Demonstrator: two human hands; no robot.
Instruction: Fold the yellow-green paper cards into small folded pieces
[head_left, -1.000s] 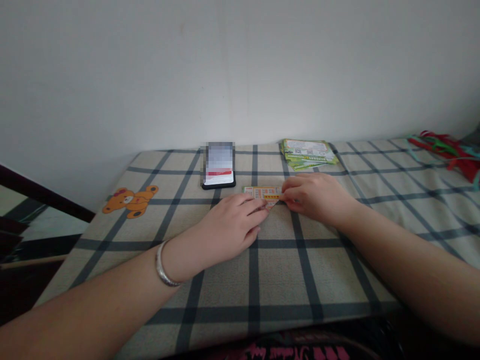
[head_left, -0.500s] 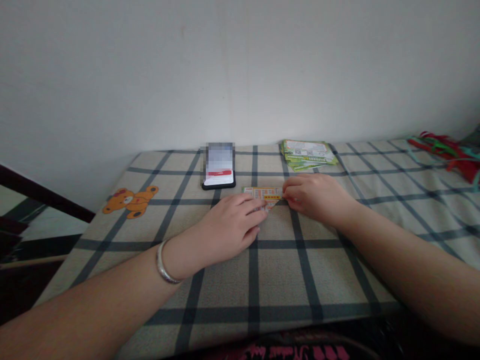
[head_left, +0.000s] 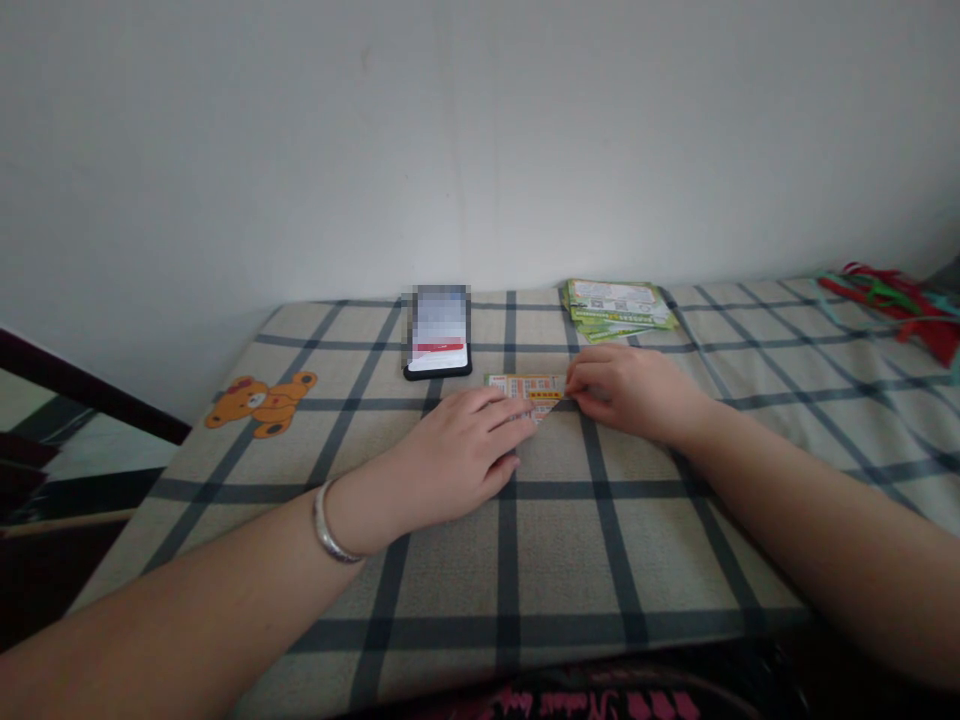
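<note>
A small printed paper card (head_left: 544,384) with orange and yellow print lies on the checked cloth, its near right corner slanting as if folded or lifted. My left hand (head_left: 472,440), with a silver bangle on the wrist, rests palm down with fingers stretched over the card's left part. Thumb and fingers of my right hand (head_left: 626,388) are pinched at the card's right edge. What sits between those fingertips is mostly hidden.
A phone (head_left: 438,335) with a lit screen stands behind my left hand. Several green printed cards (head_left: 619,305) are stacked near the wall. A teddy bear picture (head_left: 261,403) is at left, and tangled red and green fabric (head_left: 900,305) at far right.
My right hand has shifted very slightly at the card's edge. The left hand and the other things look the same.
</note>
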